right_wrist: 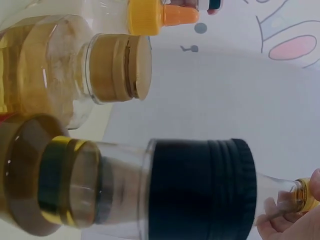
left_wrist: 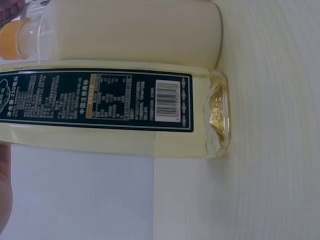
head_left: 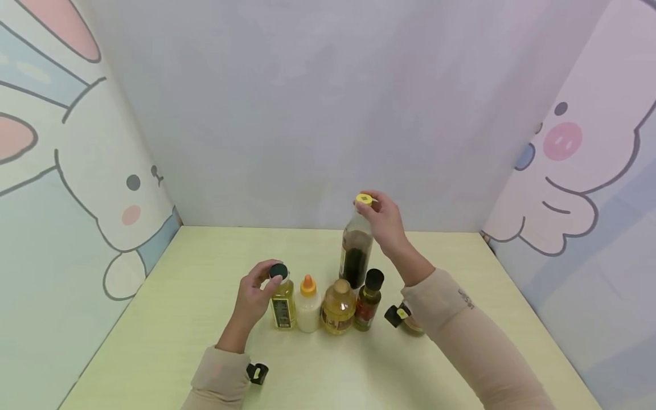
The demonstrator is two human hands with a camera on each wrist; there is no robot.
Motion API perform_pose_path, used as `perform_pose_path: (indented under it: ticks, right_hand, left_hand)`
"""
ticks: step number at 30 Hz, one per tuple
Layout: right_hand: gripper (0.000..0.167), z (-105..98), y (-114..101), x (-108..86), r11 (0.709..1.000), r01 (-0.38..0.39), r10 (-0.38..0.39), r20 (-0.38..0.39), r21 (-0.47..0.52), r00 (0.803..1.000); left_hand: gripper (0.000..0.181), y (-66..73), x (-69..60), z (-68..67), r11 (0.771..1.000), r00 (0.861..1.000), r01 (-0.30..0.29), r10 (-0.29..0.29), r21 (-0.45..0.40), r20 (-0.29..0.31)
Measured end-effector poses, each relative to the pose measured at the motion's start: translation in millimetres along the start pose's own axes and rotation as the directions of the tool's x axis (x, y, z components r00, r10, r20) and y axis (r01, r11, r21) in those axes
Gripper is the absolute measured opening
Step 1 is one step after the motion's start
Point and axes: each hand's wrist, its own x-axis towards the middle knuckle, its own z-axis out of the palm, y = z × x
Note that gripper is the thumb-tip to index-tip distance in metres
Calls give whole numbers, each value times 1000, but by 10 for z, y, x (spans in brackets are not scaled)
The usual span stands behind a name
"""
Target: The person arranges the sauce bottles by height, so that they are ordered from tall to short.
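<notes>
In the head view my left hand (head_left: 258, 291) holds the dark green cap of a square oil bottle (head_left: 283, 307) between thumb and fingers; the left wrist view shows its label (left_wrist: 95, 100) up close. My right hand (head_left: 384, 222) pinches the yellow cap of a tall bottle of dark liquid (head_left: 355, 259), behind the others. Between them stand a white bottle with an orange tip (head_left: 308, 310), a round golden bottle (head_left: 339, 310) and a black-capped bottle (head_left: 366, 310). In the right wrist view that black cap (right_wrist: 202, 190) is nearest, with my fingers (right_wrist: 280, 220) beyond it.
A low round container (head_left: 413, 327) sits at the right, partly hidden by the right sleeve and wrist camera. The pale yellow table (head_left: 205, 256) meets a plain wall (head_left: 307, 114) at the back, with cartoon-printed walls (head_left: 77, 228) on both sides.
</notes>
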Motion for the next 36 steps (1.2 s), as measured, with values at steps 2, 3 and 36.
perform_pose_path:
  ticks: [2,3,36]
  right_hand:
    - [33,33,-6,28,1000,-10,10,-4,8,1000]
    - [33,50,-9,43,1000,-15,15,-8,8,1000]
    - [33,690,-21,454,997,-70,71,24,-40,997]
  left_hand:
    - [27,-3,1,5,1000,1000,-1,1,-2,0]
    - [27,-5,1,7,1000,1000,-3,3,-3,0]
    - [24,-36,-7,1,1000,1000,-7,7,5,-2]
